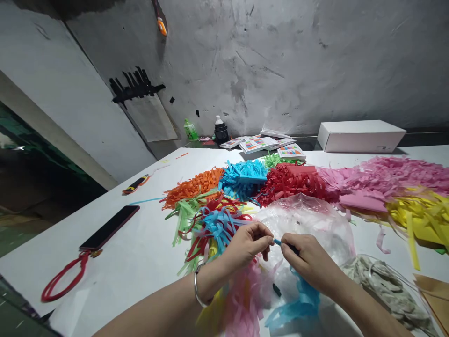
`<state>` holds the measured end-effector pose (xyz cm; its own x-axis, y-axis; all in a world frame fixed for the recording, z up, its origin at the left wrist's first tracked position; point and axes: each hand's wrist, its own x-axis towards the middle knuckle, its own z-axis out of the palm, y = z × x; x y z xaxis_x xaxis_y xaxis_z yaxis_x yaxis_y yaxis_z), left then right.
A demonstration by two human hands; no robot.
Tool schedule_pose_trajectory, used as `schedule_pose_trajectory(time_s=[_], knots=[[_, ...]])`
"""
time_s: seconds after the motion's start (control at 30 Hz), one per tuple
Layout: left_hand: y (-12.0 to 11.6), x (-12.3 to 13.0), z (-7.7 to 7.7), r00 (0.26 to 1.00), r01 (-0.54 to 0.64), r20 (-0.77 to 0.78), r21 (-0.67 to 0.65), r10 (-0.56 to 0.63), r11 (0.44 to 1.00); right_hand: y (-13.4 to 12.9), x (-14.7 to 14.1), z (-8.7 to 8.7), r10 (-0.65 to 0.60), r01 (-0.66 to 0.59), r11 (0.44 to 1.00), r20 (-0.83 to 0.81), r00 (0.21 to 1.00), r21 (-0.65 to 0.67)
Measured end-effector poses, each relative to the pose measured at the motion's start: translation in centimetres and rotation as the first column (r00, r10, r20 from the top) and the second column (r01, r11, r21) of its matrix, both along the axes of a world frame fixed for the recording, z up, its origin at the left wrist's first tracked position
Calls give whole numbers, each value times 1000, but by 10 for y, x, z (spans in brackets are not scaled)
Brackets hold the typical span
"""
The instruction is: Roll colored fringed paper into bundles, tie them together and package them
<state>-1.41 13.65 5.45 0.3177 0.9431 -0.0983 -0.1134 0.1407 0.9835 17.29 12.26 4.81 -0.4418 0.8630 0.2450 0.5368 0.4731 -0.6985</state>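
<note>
Fingertips met over a small blue roll [277, 241]: we saw the left hand [250, 241] with thumb and forefinger pinched at its tip, while the right hand [310, 262] grasped the rest, thumb pressed along it and the other fingers curled in. The roll lay between the two hands, only a short length bare to view; the right fingers hid the remainder. Directly below the right hand hung blue strips [294, 306]; we could not tell whether they joined the roll.

By our reading, the work stood partway. The piece in hand looked tightly rolled at the end we could see, yet neither hand had let it go. Just left of the fingers, a pile of fringe [219, 224] in blue, red and green suggested finished pieces, though we could not count them. Pink strips [247, 299] spread nearer us, below the left wrist.

Behind the hands we found a clear bag [312, 217], and beyond it a row of heaps: orange [196, 185], blue [242, 175], red [293, 185] and pink [389, 173], with yellow [423, 213] at right. That much uncurled paper suggested plenty left to do. A phone [110, 228] lay at left, cord [382, 290] at near right, and a white box [361, 136] against the far wall.
</note>
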Motion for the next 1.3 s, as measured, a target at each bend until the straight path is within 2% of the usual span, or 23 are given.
schedule_pose_trajectory(time_s=[0.23,0.4,0.63,0.87,1.03,1.17,1.3], knots=[[-1,-3,0,999,37,-39,38,-36,999,-3,-2,-5,36,-37,999,-9,999,-36],[-4,-5,-3,997,48,-58,56,-45,997,-5,-3,-2,91,-90,994,11,996,-58],[-7,-5,-2,994,104,-42,55,-102,993,2,2,2,132,-140,973,-57,990,-183],[-9,-4,-1,996,81,-49,68,-78,994,-9,-4,7,175,-186,978,-111,978,-94],[-13,-2,-2,999,44,5,46,-44,998,-7,-1,5,84,-95,993,-148,985,-71],[-13,-1,-3,996,15,91,-18,-14,1000,-5,-1,-1,69,-77,996,-159,985,-48],[-15,1,-1,994,12,111,-24,-9,1000,-8,-3,-4,59,-62,998,-137,989,-21]])
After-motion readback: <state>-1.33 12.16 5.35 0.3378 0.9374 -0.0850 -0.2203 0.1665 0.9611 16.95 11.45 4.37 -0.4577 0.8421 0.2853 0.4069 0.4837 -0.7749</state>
